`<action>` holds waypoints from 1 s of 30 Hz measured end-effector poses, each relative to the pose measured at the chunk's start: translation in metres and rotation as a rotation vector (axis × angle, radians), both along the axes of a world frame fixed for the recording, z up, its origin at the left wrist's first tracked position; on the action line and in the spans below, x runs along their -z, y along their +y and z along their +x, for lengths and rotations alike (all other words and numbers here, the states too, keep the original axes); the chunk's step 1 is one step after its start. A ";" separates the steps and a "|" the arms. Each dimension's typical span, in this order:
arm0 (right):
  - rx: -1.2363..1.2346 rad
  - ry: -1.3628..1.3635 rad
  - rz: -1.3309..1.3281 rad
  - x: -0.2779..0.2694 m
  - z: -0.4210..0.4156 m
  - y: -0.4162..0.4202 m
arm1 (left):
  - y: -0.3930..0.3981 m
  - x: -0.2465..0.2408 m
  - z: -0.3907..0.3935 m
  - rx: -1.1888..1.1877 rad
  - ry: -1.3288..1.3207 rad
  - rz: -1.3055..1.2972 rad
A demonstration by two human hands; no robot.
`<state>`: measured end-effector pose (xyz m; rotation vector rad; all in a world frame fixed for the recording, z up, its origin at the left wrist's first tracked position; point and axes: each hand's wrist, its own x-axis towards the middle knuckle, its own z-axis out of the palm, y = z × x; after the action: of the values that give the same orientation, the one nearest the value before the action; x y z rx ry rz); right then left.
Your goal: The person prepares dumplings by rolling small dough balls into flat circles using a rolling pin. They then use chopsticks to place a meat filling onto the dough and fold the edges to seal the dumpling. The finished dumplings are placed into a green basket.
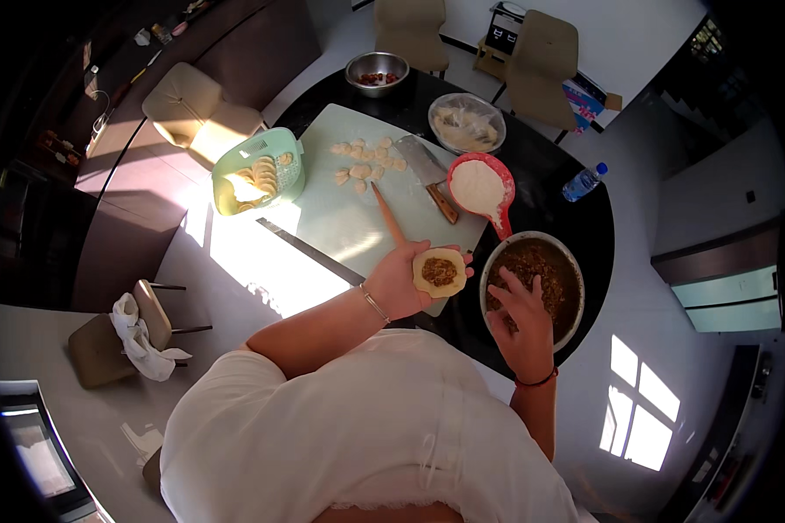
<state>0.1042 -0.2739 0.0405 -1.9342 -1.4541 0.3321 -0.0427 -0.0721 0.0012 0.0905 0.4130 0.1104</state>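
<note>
On the palm of my left hand [399, 274] rests a round dumpling wrapper [419, 280] with a mound of brown minced filling [439, 272] in its middle. My right hand [522, 327] hovers over a metal bowl of filling [579, 287], fingers spread and nothing visible in them. A tapered wooden rolling pin [388, 212] lies on the pale cutting board [327, 222], its near end by my left wrist. Beyond it are several small dough pieces [361, 171] and a cleaver [425, 160] with a wooden handle.
A green plastic basket [294, 186] with folded dumplings stands at the board's left. A red scoop of flour [477, 186], a plastic-covered bowl of dough [468, 124], a steel bowl with red fruit [377, 68] and a water bottle [582, 184] stand on the black round table [543, 163].
</note>
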 end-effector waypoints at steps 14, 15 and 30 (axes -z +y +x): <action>-0.127 -0.127 0.062 -0.029 -0.053 0.087 | 0.062 0.007 -0.085 -0.155 -0.063 -0.011; -0.116 -0.116 0.072 -0.030 -0.063 0.093 | 0.068 0.007 -0.091 -0.145 -0.074 -0.029; -0.059 0.209 0.318 0.001 -0.202 0.180 | 0.168 0.001 -0.218 0.056 -0.185 0.141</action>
<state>-0.0976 -0.0937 0.0399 -1.5578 -1.3388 0.2992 -0.2604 0.0962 0.0005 0.2284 0.2173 0.0922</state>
